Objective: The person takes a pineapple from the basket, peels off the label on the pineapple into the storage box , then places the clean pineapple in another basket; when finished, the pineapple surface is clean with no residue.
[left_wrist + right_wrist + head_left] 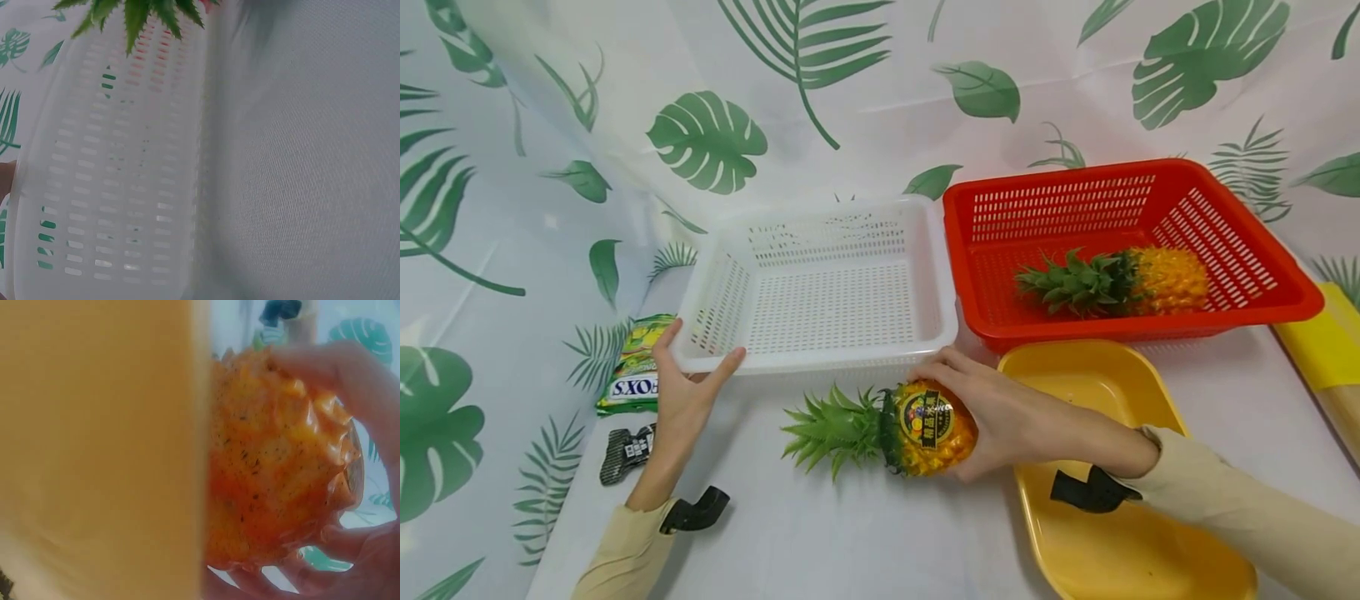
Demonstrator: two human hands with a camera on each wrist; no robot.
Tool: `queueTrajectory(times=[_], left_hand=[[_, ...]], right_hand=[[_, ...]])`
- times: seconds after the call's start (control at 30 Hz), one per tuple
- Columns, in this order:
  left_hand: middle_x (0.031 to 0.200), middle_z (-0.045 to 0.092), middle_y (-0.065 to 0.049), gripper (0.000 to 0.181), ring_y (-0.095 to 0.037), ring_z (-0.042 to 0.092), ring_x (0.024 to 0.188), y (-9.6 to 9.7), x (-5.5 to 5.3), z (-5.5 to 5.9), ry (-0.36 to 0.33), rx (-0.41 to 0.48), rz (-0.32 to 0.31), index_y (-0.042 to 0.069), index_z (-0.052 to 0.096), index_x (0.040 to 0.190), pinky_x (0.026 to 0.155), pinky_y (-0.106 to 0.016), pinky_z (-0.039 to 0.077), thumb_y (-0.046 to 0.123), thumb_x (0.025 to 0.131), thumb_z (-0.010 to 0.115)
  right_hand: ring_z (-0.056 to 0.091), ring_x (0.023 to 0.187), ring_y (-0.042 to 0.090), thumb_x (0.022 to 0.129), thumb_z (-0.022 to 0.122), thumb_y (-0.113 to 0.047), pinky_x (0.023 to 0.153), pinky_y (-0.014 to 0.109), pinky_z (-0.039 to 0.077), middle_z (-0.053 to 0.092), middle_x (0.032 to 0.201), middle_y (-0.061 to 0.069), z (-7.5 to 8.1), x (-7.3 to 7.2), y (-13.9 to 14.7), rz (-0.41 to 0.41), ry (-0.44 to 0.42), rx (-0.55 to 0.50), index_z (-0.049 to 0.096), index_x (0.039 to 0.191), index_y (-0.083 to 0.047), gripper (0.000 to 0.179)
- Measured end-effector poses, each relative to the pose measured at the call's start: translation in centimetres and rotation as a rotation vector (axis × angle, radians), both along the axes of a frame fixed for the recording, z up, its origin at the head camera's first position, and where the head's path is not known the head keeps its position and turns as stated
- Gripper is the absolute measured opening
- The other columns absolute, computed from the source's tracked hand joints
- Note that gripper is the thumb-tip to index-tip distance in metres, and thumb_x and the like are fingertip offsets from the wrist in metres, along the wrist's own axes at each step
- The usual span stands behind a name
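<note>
One pineapple [891,429] lies on its side in the grasp of the right hand [992,408], whose thumb and fingers curl round its orange body. A round label [927,421] shows on that body, and the green crown [835,429] points from the right hand toward the left hand [688,396]. Whether the fruit touches the white tabletop [775,533] I cannot tell.

The left hand grips the near corner of a white basket [820,358], with the thumb at the front rim and the fingers along the outer side. This basket stands mostly between the hands and beyond them; the left wrist view shows its slotted wall, with crown leaves at the top edge.

Beyond the right hand, and farther to its right, stands a red basket [1150,327]. A second pineapple [1120,283] lies inside, its crown toward the white basket. A yellow basin [1097,550] sits beneath the right forearm. Far to the right of that hand is a yellow-and-tan item [1326,342], cut off by the frame.

Just outside the left hand lies a green and yellow bag [638,375], with a small black packet [625,454] nearer the left forearm. Leaf-printed cloth [865,167] hangs behind everything the hands reach.
</note>
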State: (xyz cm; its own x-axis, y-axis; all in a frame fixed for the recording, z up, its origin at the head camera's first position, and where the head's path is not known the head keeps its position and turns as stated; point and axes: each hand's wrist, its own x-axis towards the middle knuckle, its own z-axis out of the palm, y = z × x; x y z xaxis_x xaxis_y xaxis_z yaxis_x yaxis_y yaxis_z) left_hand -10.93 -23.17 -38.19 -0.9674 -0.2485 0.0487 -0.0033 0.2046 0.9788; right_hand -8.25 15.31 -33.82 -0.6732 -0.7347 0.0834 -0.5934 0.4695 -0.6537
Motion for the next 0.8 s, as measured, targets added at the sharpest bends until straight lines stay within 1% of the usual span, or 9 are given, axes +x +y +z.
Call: queueTrajectory(times=[0.1, 0.3, 0.57, 0.63, 0.67, 0.73, 0.8], left_hand=[[0.157, 0.036, -0.015, 0.094, -0.035, 0.048, 0.139, 0.0, 0.04, 0.02, 0.003, 0.012, -0.003, 0.016, 0.012, 0.164, 0.092, -0.013, 0.049, 0.008, 0.096, 0.076], [0.158, 0.036, -0.015, 0.094, -0.035, 0.048, 0.14, -0.07, 0.01, 0.02, 0.006, 0.004, -0.006, 0.016, 0.012, 0.164, 0.092, -0.012, 0.049, 0.008, 0.096, 0.076], [0.16, 0.035, -0.013, 0.095, -0.033, 0.047, 0.141, -0.22, 0.01, 0.2, -0.011, -0.019, -0.028, 0.019, 0.011, 0.165, 0.093, -0.013, 0.049, 0.011, 0.096, 0.076], [0.161, 0.034, -0.013, 0.096, -0.032, 0.046, 0.141, -0.42, 0.06, 0.25, -0.021, -0.051, -0.027, 0.018, 0.011, 0.165, 0.095, -0.016, 0.048, 0.013, 0.096, 0.077], [0.161, 0.034, -0.013, 0.097, -0.032, 0.046, 0.141, -0.51, 0.12, 0.3, -0.02, -0.084, -0.022, 0.017, 0.011, 0.166, 0.097, -0.019, 0.048, 0.014, 0.096, 0.077], [0.161, 0.03, -0.015, 0.097, -0.032, 0.044, 0.14, -0.64, 0.28, 0.4, -0.015, -0.165, -0.001, 0.013, 0.013, 0.166, 0.105, -0.03, 0.046, 0.017, 0.095, 0.079], [0.159, 0.027, -0.019, 0.099, -0.032, 0.041, 0.137, -0.7, 0.49, 0.53, 0.01, -0.256, 0.028, 0.008, 0.017, 0.165, 0.11, -0.042, 0.041, 0.02, 0.092, 0.082]], right_hand=[[0.057, 0.113, 0.019, 0.068, 0.097, -0.017, 0.094, 0.039, 0.058, 0.05, 0.131, 0.007, -0.44, -0.02, -0.18, -0.014, 0.011, -0.014, 0.051, 0.142, -0.008, 0.087], [0.057, 0.112, 0.019, 0.068, 0.097, -0.015, 0.094, 0.037, 0.058, 0.05, 0.13, 0.007, -1.1, 0.07, -0.4, -0.034, 0.023, -0.024, 0.051, 0.142, -0.008, 0.087], [0.056, 0.115, 0.02, 0.072, 0.096, -0.018, 0.097, 0.04, 0.056, 0.049, 0.135, 0.008, -0.83, 0.03, -0.13, -0.057, -0.041, 0.012, 0.051, 0.147, -0.007, 0.088], [0.056, 0.116, 0.021, 0.074, 0.096, -0.019, 0.097, 0.041, 0.056, 0.048, 0.136, 0.008, -0.78, -0.03, -0.04, -0.051, -0.051, 0.019, 0.05, 0.147, -0.008, 0.087], [0.056, 0.116, 0.021, 0.075, 0.096, -0.021, 0.097, 0.042, 0.056, 0.048, 0.137, 0.008, -0.76, -0.07, 0.0, -0.047, -0.055, 0.02, 0.05, 0.148, -0.008, 0.087], [0.056, 0.116, 0.022, 0.077, 0.095, -0.023, 0.097, 0.042, 0.056, 0.047, 0.139, 0.009, -0.75, -0.13, 0.11, -0.041, -0.062, 0.025, 0.048, 0.149, -0.008, 0.088], [0.056, 0.116, 0.023, 0.078, 0.094, -0.026, 0.097, 0.042, 0.056, 0.046, 0.141, 0.01, -0.75, -0.18, 0.19, -0.036, -0.066, 0.026, 0.047, 0.15, -0.008, 0.088]])
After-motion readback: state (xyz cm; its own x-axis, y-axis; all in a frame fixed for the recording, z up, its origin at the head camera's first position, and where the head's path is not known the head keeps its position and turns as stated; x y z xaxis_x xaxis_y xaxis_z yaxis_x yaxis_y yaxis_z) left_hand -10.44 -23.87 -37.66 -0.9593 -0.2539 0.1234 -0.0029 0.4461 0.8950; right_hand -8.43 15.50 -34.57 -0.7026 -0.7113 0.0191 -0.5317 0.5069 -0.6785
